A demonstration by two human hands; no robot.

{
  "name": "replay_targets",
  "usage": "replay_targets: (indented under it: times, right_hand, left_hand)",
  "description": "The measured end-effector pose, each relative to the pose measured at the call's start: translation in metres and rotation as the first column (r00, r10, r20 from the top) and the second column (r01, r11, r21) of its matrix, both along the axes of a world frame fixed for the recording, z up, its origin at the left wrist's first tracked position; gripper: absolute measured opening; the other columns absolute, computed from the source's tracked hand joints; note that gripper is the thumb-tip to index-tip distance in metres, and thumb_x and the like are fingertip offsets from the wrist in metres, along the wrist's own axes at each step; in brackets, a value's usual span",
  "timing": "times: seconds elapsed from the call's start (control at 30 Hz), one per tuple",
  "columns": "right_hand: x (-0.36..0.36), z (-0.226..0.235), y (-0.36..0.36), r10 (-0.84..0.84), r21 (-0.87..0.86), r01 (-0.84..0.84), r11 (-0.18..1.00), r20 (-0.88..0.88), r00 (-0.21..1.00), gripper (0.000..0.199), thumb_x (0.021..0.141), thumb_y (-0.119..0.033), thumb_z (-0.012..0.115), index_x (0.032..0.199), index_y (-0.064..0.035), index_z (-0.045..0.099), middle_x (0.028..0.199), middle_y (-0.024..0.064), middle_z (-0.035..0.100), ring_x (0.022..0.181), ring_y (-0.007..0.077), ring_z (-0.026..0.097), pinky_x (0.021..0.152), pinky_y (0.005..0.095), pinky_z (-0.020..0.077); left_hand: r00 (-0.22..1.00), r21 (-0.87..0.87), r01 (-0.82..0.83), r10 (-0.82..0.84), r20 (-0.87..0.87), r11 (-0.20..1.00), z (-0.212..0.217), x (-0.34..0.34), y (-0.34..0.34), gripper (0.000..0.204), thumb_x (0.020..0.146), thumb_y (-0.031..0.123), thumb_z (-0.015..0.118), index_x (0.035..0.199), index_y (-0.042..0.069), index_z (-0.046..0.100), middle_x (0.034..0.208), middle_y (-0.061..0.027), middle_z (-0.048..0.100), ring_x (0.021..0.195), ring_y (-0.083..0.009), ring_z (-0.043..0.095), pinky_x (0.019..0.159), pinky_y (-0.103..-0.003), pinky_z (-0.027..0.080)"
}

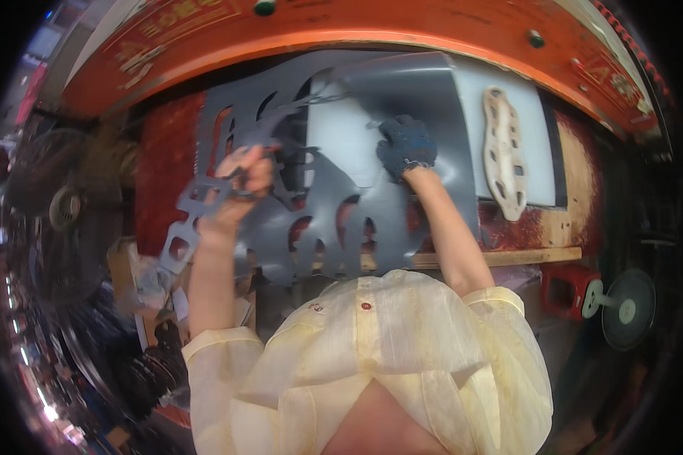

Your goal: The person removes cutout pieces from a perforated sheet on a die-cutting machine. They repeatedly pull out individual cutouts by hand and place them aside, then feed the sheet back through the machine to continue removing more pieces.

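One-handedly holding a flat grey slotted strip (192, 218) in the bare left hand (244, 174) by the grey cut-out sheet (334, 182), seemingly separating both, probably needing tension next, not discerning the grip of the blue-gloved right hand (407, 145).

Orange beam (372, 23) blocks far side.
Gap betw. R hand (407, 148) & pale slotted piece (505, 158); held grey strip (192, 227) obstructs L.

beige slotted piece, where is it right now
In the head view, the beige slotted piece lies at the right, mostly on the white board, to the right of the gloved right hand.
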State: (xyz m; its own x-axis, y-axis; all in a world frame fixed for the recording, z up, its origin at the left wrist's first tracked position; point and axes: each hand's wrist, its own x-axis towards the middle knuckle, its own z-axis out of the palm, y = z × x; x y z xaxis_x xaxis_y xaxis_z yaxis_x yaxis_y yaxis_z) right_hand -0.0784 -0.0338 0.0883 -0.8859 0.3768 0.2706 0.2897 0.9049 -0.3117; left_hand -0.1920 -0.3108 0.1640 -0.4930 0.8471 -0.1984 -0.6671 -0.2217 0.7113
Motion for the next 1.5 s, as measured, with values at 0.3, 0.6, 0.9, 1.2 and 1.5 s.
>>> replay_targets:
  times: [0.3,0.6,0.9,1.2,1.5]
  right_hand:
    - [-0.031,0.006,-0.028,-0.008,-0.895,0.039,-0.445,0.048,0.999,0.043,0.09,-0.033,0.047,0.118,-0.0009,0.056,0.112,0.0127,0.062,0.094,0.0225,0.061,0.075,0.036,0.0522]
    - [-0.068,-0.018,-0.021,-0.001,-0.994,-0.017,0.104,-0.018,1.0,0.036,0.091,-0.035,0.05,0.103,-0.004,0.063,0.094,0.0111,0.065,0.081,0.0213,0.063,0.07,0.0336,0.0505]
    - [-0.039,-0.001,-0.019,-0.053,-0.994,0.111,0.019,0.11,0.993,0.02,0.083,-0.023,0.059,0.081,-0.0045,0.064,0.07,0.0052,0.059,0.058,0.0122,0.055,0.048,0.0269,0.0402]
    - [-0.056,-0.015,-0.028,0.002,-0.9,-0.014,0.436,-0.014,1.0,0.024,0.08,-0.027,0.062,0.082,-0.0033,0.063,0.075,0.0111,0.063,0.065,0.0234,0.06,0.058,0.0336,0.0461]
    - [-0.077,-0.002,0.109,-0.323,-0.215,0.378,0.9,0.252,0.912,0.048,0.065,-0.043,0.065,0.093,-0.0034,0.068,0.093,0.0219,0.067,0.088,0.036,0.064,0.075,0.0404,0.0492]
  left_hand:
    - [0.927,-0.326,-0.054,-0.074,-0.368,0.944,-0.098,0.048,0.055,0.025,0.092,0.014,0.053,0.116,0.005,0.053,0.1,-0.0048,0.06,0.078,-0.0096,0.059,0.062,-0.02,0.048]
    - [0.983,-0.188,-0.157,0.171,0.061,0.97,-0.108,0.018,0.086,0.03,0.098,0.032,0.049,0.108,0.005,0.057,0.093,-0.0029,0.063,0.072,-0.0098,0.06,0.063,-0.024,0.05]
    - [0.989,-0.048,-0.147,0.146,-0.023,0.988,-0.096,0.016,0.098,0.036,0.096,0.037,0.051,0.111,0.005,0.057,0.093,-0.0028,0.065,0.077,-0.0094,0.064,0.06,-0.023,0.052]
    - [0.921,-0.359,-0.344,0.238,-0.308,0.867,-0.076,0.015,0.091,0.036,0.096,0.037,0.052,0.109,0.005,0.059,0.09,-0.0023,0.061,0.068,-0.0088,0.056,0.052,-0.023,0.045]
    - [0.844,-0.354,-0.515,0.388,-0.37,0.781,0.024,0.041,-0.046,0.036,0.093,0.039,0.055,0.102,0.004,0.06,0.073,0.0004,0.059,0.044,-0.0008,0.04,0.039,-0.016,0.027]
